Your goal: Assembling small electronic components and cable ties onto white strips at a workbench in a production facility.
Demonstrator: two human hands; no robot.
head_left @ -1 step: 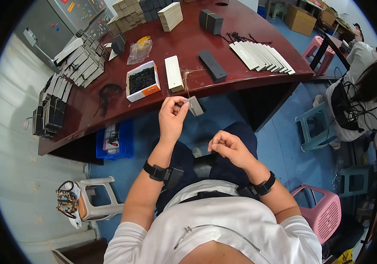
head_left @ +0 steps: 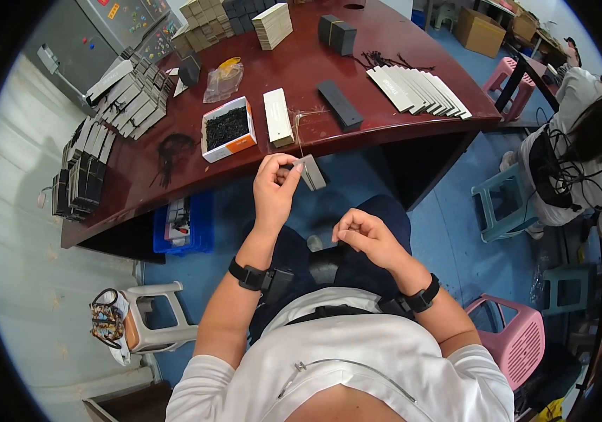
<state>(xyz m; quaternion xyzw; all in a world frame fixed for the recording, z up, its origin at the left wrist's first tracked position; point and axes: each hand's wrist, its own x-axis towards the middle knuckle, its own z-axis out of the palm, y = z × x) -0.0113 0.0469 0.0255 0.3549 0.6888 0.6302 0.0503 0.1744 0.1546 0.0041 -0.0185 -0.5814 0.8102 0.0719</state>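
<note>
In front of the table edge, my left hand [head_left: 275,184] is raised with thumb and forefinger pinched together. At its fingertips is a small pale card tag [head_left: 312,173], hanging below the table edge. A thin pale cord [head_left: 299,137] runs from the tabletop down to this spot. Lower and to the right, above my lap, my right hand [head_left: 363,234] has its fingers curled and the thumb pressed to them; whatever they hold is too small to make out. Nearest on the table are a stack of white tags [head_left: 277,112] and a box of black strings [head_left: 226,131].
A dark stack [head_left: 340,105] and fanned white tags [head_left: 420,93] lie on the red table [head_left: 290,70]. Bundled stacks [head_left: 128,105] crowd its left end. Beneath is a blue bin [head_left: 192,235]. Stools [head_left: 503,200] and a seated person [head_left: 575,151] are at right.
The pale tag beside my left fingertips has shifted slightly downward. Both hands stay where they were.
</note>
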